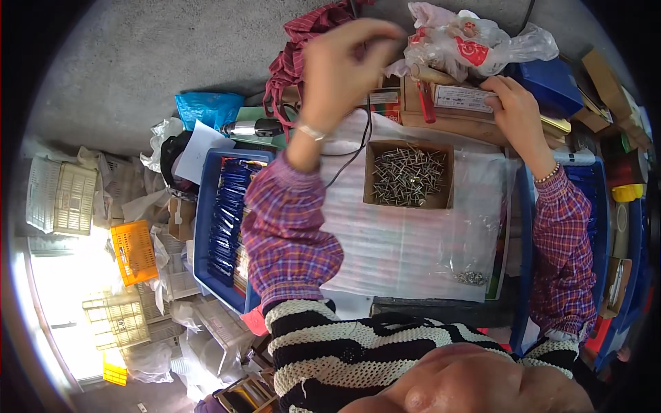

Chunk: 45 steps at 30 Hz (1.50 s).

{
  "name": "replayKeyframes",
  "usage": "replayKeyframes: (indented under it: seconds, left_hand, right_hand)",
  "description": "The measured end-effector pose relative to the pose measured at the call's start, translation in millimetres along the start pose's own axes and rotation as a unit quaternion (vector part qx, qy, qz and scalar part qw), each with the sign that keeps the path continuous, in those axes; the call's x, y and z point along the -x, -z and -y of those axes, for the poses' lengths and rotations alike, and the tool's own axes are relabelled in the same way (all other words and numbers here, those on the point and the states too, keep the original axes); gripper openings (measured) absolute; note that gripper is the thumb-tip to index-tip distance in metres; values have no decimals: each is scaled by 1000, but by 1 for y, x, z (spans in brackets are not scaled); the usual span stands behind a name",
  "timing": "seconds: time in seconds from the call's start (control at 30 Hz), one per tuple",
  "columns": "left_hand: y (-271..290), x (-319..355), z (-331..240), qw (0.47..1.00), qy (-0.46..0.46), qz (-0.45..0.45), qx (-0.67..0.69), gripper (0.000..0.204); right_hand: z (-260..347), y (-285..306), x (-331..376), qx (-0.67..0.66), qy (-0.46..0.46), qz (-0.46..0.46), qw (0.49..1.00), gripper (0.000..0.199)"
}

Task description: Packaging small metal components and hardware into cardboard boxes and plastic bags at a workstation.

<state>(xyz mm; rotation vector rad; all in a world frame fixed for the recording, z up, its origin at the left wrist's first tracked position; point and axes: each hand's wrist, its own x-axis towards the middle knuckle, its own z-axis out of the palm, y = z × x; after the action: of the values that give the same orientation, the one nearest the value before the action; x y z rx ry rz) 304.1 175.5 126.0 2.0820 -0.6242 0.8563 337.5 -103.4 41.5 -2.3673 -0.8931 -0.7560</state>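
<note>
Raising left hand [342, 65] above the bench, fingers pinched narrow on something too small to tell, likely one nail. Right hand [518, 110] rests flat, open, on a long box [463, 98] at the far edge. Nail box [409, 175] sits between the hands, just nearer than both, looks nearly full. Blue tray [213, 227] of blue pieces lies under the left forearm. Judging progress: early, most of the nails not yet used.

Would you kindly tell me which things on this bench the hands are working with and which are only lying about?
In use: left hand raised over the bench; right hand on the long flat box; open carton of nails.

Lying about: blue tray, orange crate, plastic bag, white sheet.
</note>
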Motion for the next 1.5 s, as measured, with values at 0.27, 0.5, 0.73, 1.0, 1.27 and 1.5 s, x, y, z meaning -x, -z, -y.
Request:
replayKeyframes:
  seconds: [0.27, 0.5, 0.73, 1.0, 1.27, 1.5]
  left_hand:
    - [69, 44, 151, 953, -6, 100, -285, 70]
    - [60, 43, 139, 901, 142, 163, -377, 60]
    - [74, 41, 145, 939, 112, 70, -319, 38]
    - [84, 28, 186, 943, 107, -78, -304, 33]
    - [100, 13, 216, 924, 311, -222, 27, 34]
    - [107, 25, 224, 916, 305, -262, 6, 32]
  right_hand:
    - [4, -1, -4, -3, 8, 17, 1000, 26]
    - [1, 2, -1, 0, -19, 35, 999, 23]
    - [2, -2, -4, -4, -4, 30, 1000, 24]
    - [1, -5, -1, -13, -17, 18, 1000, 24]
    - [-1, -2, 2, -9, -11, 15, 1000, 25]
    - [1, -4, 0, -11, -8, 9, 1000, 26]
